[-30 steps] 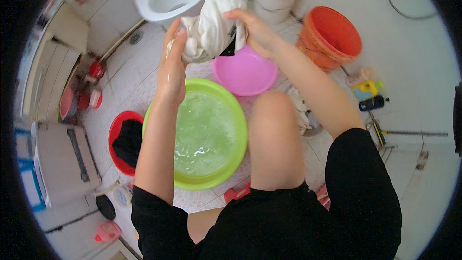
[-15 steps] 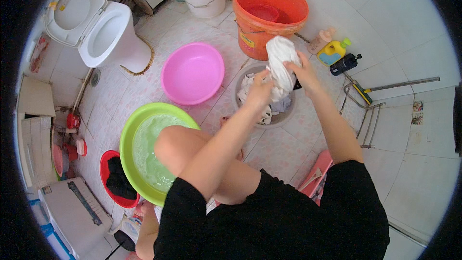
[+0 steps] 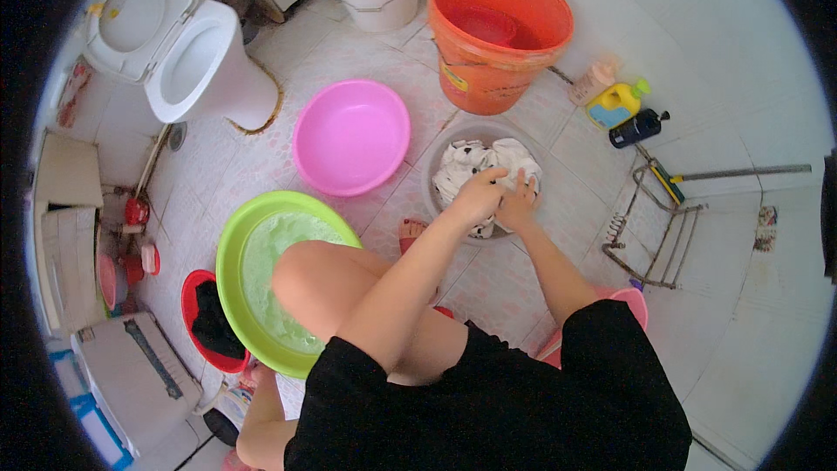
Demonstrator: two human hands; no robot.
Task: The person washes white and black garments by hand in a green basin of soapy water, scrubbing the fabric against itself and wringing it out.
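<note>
White laundry (image 3: pixel 465 160), some of it dotted with black, lies heaped in a grey basin (image 3: pixel 429 187) on the tiled floor ahead of me. Over the heap, my left hand (image 3: pixel 478 199) has its fingers curled together; what they hold, if anything, is hidden. Close beside it, my right hand (image 3: pixel 518 206) presses on a white cloth (image 3: pixel 519 160) at the basin's right, fingers spread and pointing away from me. The two hands nearly touch. Both forearms reach in across my raised knee and black clothing.
A lime-green basin (image 3: pixel 228 296) of sudsy water stands by my knee, a red basin (image 3: pixel 186 296) with black cloth beside it. Beyond are a pink basin (image 3: pixel 351 138), orange bucket (image 3: pixel 488 78), white bucket (image 3: pixel 384 4) and toilet (image 3: pixel 200 61). Bottles (image 3: pixel 636 128) and a metal rack (image 3: pixel 649 244) line the right.
The white cloth that both hands held up above the grey basin is down among the laundry. My hands have lowered with it; the right one has spread its fingers. The view has shifted slightly.
</note>
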